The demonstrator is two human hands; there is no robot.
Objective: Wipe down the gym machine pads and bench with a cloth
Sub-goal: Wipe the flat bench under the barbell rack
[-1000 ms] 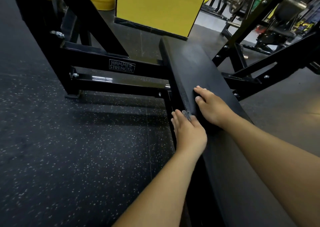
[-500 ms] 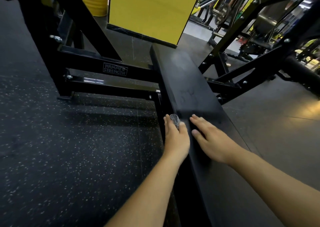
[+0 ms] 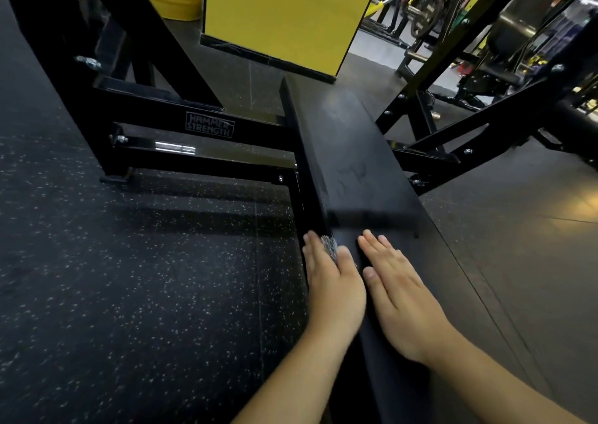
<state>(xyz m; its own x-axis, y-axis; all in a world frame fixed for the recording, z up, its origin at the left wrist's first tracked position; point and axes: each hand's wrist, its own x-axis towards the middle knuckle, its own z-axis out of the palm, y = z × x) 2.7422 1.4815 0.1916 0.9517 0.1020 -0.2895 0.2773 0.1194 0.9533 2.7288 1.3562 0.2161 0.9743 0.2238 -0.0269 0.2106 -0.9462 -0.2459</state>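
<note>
The bench (image 3: 362, 171) runs from 6 o'clock up toward 12 o'clock. The left hand (image 3: 333, 281) lies against its left side edge with the cloth (image 3: 330, 245) between palm and pad. Just beside it, at 3 o'clock, the right hand (image 3: 401, 294) rests flat on the bench top. The machine frame (image 3: 207, 129) stands at 10 o'clock on the floor (image 3: 129, 294); a panel (image 3: 284, 16) stands behind the bench at 12 o'clock.

The bench pad (image 3: 356, 152) is matte black; beside it, a grey-and-white flecked cloth (image 3: 329, 248), black white-speckled floor (image 3: 145, 294), yellow panel (image 3: 284, 12).
</note>
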